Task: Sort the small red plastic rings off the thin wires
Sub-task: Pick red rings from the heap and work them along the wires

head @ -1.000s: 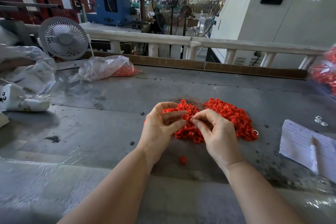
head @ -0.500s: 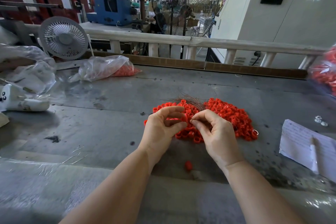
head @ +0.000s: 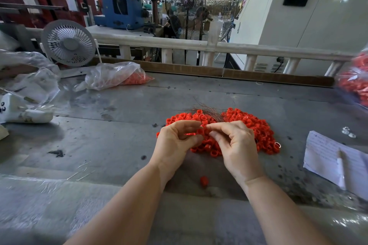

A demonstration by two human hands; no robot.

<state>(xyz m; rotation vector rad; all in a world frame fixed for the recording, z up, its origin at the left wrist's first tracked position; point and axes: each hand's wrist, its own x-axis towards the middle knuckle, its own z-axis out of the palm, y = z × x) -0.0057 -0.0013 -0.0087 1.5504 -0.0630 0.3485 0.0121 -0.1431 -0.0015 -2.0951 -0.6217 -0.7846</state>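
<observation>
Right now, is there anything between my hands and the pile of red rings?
Nothing visible. Both the left hand and the right hand are already at the near edge of the pile of red rings, fingertips meeting over it. The thin wires lie behind, on the pile's far side.

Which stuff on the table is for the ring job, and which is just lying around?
For the job:
left hand
right hand
pile of small red plastic rings
bundle of thin brown wires

Just lying about:
small white desk fan
handwritten white paper sheet
clear plastic bag
</observation>
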